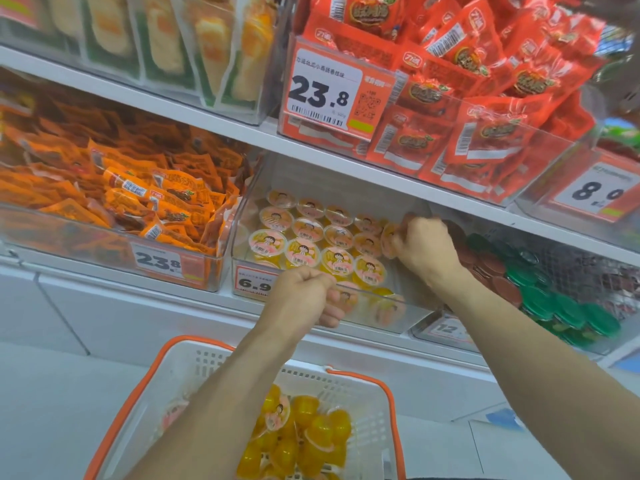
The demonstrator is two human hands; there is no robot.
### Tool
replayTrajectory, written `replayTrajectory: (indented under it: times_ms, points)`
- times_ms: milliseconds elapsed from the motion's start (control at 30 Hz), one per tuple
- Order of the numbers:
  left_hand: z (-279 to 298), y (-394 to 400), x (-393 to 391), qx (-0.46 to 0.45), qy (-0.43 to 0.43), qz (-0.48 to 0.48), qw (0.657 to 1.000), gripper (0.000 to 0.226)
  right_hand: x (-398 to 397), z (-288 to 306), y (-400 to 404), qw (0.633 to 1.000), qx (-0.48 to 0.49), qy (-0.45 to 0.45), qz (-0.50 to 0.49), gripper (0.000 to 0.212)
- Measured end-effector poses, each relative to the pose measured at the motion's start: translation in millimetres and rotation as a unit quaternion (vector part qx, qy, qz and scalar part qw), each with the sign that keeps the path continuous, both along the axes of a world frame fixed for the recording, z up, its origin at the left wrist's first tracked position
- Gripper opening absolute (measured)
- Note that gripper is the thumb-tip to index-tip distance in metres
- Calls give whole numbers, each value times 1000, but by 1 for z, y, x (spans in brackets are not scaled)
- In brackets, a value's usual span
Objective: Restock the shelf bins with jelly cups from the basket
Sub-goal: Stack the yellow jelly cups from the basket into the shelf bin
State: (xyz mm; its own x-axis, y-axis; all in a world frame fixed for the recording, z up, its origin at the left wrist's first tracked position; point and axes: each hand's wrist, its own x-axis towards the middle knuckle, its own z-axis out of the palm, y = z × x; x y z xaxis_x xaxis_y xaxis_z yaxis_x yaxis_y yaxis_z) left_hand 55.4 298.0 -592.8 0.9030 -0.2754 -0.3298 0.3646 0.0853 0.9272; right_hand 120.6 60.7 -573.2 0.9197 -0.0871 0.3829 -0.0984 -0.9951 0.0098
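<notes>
A clear shelf bin (408,317) holds several yellow jelly cups (337,260) with pink cartoon lids, set in rows. My right hand (427,249) reaches into the bin's right side and grips one jelly cup (389,240) tilted on its edge. My left hand (304,294) curls its fingers over the bin's front wall, next to the 6.9 price tag (254,283). Below, a white basket (194,372) with orange handles holds several more yellow jelly cups (304,434), partly hidden by my left forearm.
Left of the jelly bin stands a bin of orange snack packets (138,202); to its right, a bin of red and green lidded cups (540,289). The shelf above carries red packets (485,98) and pale green packs (173,46). White shelf fronts run below.
</notes>
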Motion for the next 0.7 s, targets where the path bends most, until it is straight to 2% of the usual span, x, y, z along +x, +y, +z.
replayTrajectory:
  times_ms: [100,167,300,500,700]
  points:
    - [2,-1,4,-13,8,3,1000,14,20,-13,-3,994,-94,46,10,17]
    - [2,-1,6,-11,10,3,1000,14,27,-21,-6,990,-124,61,1,18]
    - [3,0,11,-6,17,0,1000,15,37,-34,-6,990,-115,75,-32,17]
    - [2,1,17,-4,22,3,1000,14,39,-42,-2,988,-37,118,-91,19]
    - [-2,-3,14,9,14,-8,1000,15,31,-43,-1,973,-136,155,-103,27]
